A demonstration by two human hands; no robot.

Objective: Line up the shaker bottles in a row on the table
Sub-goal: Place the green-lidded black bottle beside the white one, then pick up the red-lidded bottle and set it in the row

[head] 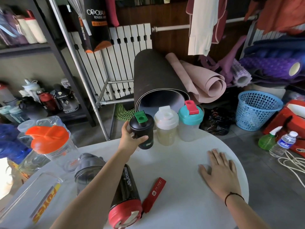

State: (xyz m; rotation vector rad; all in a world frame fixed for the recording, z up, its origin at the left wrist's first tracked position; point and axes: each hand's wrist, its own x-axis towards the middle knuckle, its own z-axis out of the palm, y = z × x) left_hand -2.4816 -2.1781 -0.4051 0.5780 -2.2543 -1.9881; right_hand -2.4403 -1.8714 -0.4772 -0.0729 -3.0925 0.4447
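"jojoking" runs in white letters down the dark, red-capped bottle [125, 199] lying on its side on the round white worktop [178, 164], its red strap [153, 195] printed with white characters trailing beside it. a clear bottle [39, 194] lying at the near left carries large yellow-and-red lettering, read upside down and not clear enough to make out. at the far edge, the left hand [130, 139] is wrapped around a glossy black shaker with a green flip cap [142, 131], thumb on the near side, fingers behind. the shaker stands upright, just beside a cloudy, yellowish shaker with a white lid [166, 126], which stands next to a frosted shaker with a teal lid and red flip cap [190, 121]; the three form a row. the right hand [220, 171] lies flat and spread on the smooth worktop, holding nothing. a clear shaker with an orange lid [47, 142] and a smoky grey one [89, 167] sit at left.
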